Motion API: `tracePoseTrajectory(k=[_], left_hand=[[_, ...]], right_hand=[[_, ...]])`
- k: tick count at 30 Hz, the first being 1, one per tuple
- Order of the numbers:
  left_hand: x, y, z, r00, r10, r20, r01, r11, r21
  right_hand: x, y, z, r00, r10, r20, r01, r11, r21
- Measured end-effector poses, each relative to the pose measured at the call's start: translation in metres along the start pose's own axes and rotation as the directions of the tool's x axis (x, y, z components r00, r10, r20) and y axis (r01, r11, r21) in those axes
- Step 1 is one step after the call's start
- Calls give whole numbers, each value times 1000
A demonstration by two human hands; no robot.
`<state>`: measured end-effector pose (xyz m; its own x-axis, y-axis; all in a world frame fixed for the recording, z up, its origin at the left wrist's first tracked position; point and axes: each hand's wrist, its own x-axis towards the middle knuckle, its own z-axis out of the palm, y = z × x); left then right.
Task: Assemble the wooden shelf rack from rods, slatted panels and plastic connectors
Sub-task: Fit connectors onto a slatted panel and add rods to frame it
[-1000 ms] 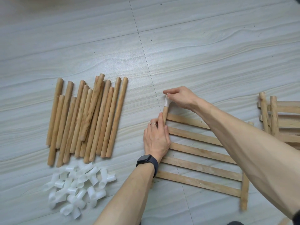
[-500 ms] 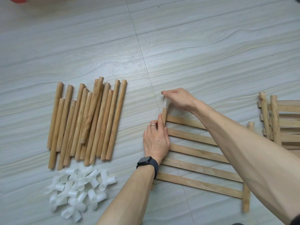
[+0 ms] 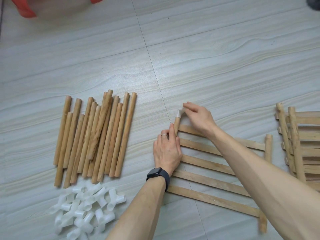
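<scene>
Slatted wooden panel (image 3: 207,164) lies flat on the pale grey wood-grain floor (image 3: 216,49) right in front of you, five flat slats running between two round side rods; your left grip (image 3: 167,151) rests on the left side rod (image 3: 177,124) with its fingers straight along the wood, released rather than clenched round anything; that hand wears a thin silver ring (image 3: 164,135), and a black smartwatch (image 3: 158,174) sits on its wrist; a small white plastic connector (image 3: 178,113) caps the far end of this rod; your right grip (image 3: 199,118) reaches over the far slat with its fingertips at the connector, but they are blurred, so whether they pinch it or merely touch it cannot be told; your right forearm crosses the panel and hides part of its right side.

Well apart to your left lies a pile of loose round wooden rods (image 3: 97,135), side by side and partly overlapping; a heap of white plastic connectors (image 3: 86,210) lies just beside their near ends; to your right, near the panel, is a stack of further slatted panels (image 3: 297,144), cut by the frame edge; a red object (image 3: 26,9) shows at the far left corner, only partly in view.
</scene>
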<state>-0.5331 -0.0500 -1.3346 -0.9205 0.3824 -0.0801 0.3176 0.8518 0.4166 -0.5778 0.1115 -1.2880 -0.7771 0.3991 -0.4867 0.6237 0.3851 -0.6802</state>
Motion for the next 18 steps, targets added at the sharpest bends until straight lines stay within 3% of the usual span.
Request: tracePoseTrajectory(k=[3, 7, 11, 14, 18], left_hand=[[25, -2, -6, 999, -15, 37, 16, 1000, -21], [35, -5, -16, 991, -32, 133, 33, 999, -8], [27, -5, -23, 981, -58, 186, 60, 998, -5], [24, -3, -30, 972, -39, 230, 38, 999, 9], [35, -2, -39, 941, -24, 338, 6, 999, 54]], right_hand=[[-25, 24, -2, 996, -20, -89, 5, 987, -161], [-65, 60, 3, 987, -158, 34, 154, 858, -489], [-82, 69, 14, 992, -37, 123, 109, 756, -646], [-72, 45, 20, 994, -68, 86, 107, 782, -615], [-38, 6, 15, 972, -166, 165, 233, 773, -591]])
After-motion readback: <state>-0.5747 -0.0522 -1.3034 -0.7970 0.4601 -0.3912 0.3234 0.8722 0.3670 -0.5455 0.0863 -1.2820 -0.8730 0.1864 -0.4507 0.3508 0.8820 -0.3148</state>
